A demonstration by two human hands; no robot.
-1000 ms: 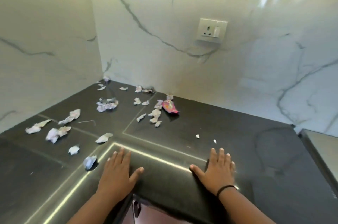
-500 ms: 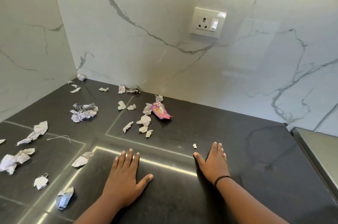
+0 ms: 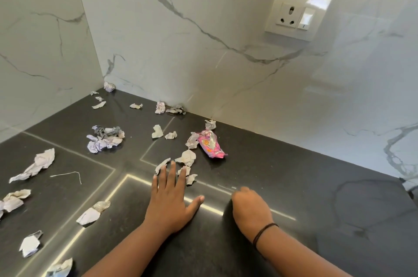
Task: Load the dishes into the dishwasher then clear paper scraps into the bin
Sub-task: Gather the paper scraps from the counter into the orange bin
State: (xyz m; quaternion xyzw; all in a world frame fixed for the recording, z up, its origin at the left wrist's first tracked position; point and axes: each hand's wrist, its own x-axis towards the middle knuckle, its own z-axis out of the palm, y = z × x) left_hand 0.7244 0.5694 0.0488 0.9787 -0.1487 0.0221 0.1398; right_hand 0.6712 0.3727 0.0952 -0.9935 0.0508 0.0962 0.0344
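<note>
Crumpled paper scraps lie scattered over the dark stone counter. My left hand rests flat on the counter, its straight fingertips touching a cluster of small scraps. A pink wrapper lies just beyond that cluster. My right hand sits to the right with its fingers curled down onto the counter, over the spot where a tiny white scrap lay; that scrap is hidden under the fingers. No dishes, dishwasher or bin are in view.
A larger crumpled pile sits left of centre, and several more scraps trail along the left side and into the back corner. A thin white thread lies nearby. Marble walls enclose the corner; a wall socket is above.
My left hand slid forward until its fingertips reached the scraps. My right hand went from flat to curled over the tiny scrap. The view moved closer to the corner.
</note>
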